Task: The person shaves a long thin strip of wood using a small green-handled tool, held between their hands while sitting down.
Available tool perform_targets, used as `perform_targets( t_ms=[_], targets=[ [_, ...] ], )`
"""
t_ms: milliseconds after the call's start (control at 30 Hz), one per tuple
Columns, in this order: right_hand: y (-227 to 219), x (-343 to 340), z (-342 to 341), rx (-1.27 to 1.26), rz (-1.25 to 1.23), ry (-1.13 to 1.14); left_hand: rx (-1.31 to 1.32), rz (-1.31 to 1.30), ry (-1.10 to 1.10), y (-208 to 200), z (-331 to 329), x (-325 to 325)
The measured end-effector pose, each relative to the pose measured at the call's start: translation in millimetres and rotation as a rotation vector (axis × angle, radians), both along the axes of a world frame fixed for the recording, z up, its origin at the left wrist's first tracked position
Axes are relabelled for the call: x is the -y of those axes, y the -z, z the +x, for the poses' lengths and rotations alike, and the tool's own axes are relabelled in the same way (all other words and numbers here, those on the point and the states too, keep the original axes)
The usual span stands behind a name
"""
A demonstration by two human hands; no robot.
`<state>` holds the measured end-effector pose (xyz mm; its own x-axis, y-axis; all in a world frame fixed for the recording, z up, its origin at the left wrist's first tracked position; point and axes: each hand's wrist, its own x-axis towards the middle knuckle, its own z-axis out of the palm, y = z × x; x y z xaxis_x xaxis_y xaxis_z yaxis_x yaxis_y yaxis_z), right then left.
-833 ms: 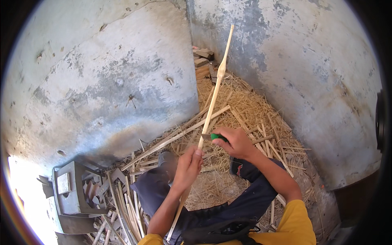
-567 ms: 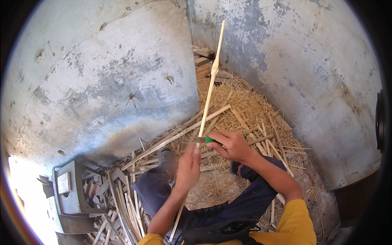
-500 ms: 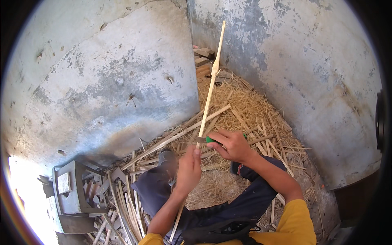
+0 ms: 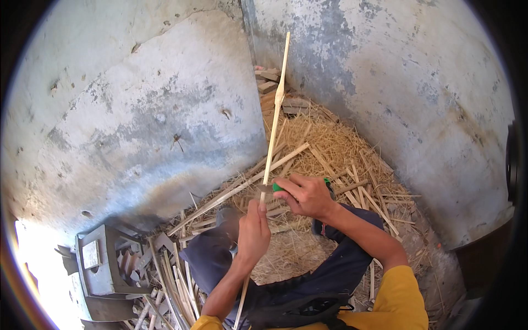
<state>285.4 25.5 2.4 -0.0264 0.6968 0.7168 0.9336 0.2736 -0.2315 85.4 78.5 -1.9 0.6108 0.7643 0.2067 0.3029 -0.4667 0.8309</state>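
A long, pale strip of split wood or bamboo (image 4: 273,126) with a thick knot points up and away from me, and its lower end runs down past my lap. My left hand (image 4: 254,235) is closed round the strip, thumb on top. Just above that thumb, the short blade of a green-handled knife (image 4: 276,187) lies across the strip. My right hand (image 4: 309,197) grips the knife's handle from the right, its fingers hiding most of it. Whether the blade is biting into the strip cannot be made out.
Straw-like shavings (image 4: 330,135) and loose strips cover the floor between two worn walls (image 4: 165,99). Bricks (image 4: 268,86) are stacked in the corner. At lower left stands a grey metal frame (image 4: 107,264) beside more strips (image 4: 179,286). My dark-trousered legs (image 4: 341,247) flank the work.
The whole view has shifted slightly, and the strip's far end appears farther left. Both hands keep their hold, with the knife still across the strip near my left thumb.
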Motion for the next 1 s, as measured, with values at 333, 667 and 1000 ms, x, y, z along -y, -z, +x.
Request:
perform_targets(
  t_ms=[333,667,1000],
  targets=[
    [14,-34,99,-0.139,0.004,0.182,-0.123,-0.026,0.039,39,-20,33],
    [18,-31,109,-1.002,-0.233,-0.219,-0.025,-0.055,-0.039,41,-20,22],
    [-14,-25,83,-1.055,-0.048,-0.062,0.004,0.07,-0.046,46,-24,27]
  ],
)
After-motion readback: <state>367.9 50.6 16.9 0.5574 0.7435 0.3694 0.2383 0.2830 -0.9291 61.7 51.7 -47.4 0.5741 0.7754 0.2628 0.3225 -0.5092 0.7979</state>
